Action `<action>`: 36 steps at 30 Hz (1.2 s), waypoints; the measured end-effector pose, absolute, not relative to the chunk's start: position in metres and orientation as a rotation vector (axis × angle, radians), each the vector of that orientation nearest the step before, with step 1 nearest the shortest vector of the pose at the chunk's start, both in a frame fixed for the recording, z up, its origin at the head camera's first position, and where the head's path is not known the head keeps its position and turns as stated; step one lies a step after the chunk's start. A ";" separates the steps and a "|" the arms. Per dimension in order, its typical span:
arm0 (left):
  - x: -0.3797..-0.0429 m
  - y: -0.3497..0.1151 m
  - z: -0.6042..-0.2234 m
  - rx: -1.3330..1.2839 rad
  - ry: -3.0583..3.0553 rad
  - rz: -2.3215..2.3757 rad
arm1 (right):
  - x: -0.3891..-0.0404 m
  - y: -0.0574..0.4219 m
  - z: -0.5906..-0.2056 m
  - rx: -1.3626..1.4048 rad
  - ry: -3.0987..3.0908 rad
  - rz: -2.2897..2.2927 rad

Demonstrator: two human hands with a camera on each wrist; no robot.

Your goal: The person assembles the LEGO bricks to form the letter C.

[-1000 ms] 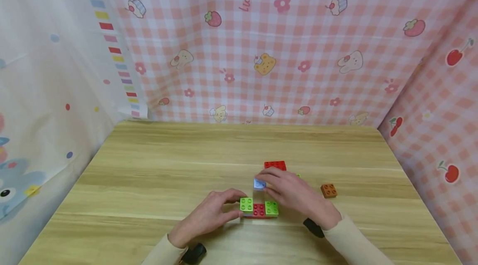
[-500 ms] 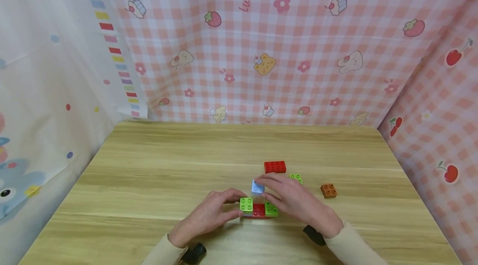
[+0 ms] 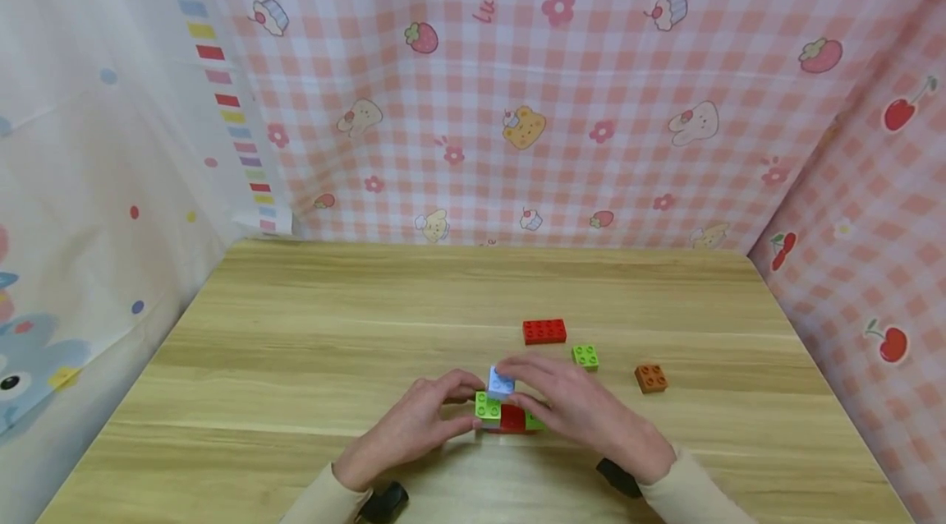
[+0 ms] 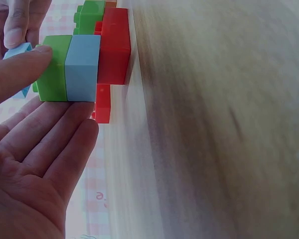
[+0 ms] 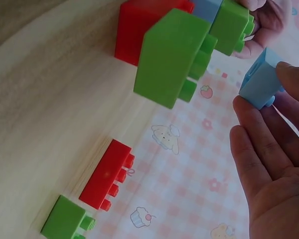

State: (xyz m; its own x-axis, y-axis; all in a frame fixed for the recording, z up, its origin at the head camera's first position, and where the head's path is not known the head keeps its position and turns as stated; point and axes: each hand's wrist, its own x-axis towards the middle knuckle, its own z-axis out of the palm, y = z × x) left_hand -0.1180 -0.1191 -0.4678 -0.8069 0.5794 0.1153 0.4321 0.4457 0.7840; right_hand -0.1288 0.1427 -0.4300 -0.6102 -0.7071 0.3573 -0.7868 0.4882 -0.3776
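My left hand [image 3: 421, 417] holds the left end of a toy brick stack, thumb against the green brick [image 4: 55, 69] on top and fingertips on the far side by a light blue brick [image 4: 82, 67]. Both sit on a long red brick [image 3: 512, 419], whose right end carries another green brick [image 5: 169, 59]. With thumb and fingertips, my right hand [image 3: 591, 405] pinches a second light blue brick [image 3: 501, 382]. It is held tilted, just above the left green brick, apart from its studs; its hollow underside partly shows in the right wrist view.
Behind the stack lie a loose red brick [image 3: 544, 332] and a small green brick [image 3: 585, 357]. An orange-brown brick [image 3: 651, 379] sits farther right. Patterned cloth [image 3: 473, 138] hangs along the back edge of the wooden table [image 3: 296, 319].
My right hand has brought the light blue brick left and nearer to me, over the left green brick, uncovering the loose red and green bricks. The left hand has stayed in place.
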 end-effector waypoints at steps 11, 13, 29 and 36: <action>-0.120 -0.119 -0.469 0.876 2.502 1.304 | -0.124 0.136 -0.434 1.329 -2.579 0.811; -0.120 -0.119 -0.469 0.878 2.494 1.316 | -0.123 0.136 -0.435 1.322 -2.592 0.826; -0.121 -0.117 -0.470 0.910 2.473 1.342 | -0.121 0.133 -0.439 1.362 -2.616 0.803; -0.121 -0.117 -0.469 0.900 2.487 1.322 | -0.121 0.131 -0.441 1.376 -2.577 0.795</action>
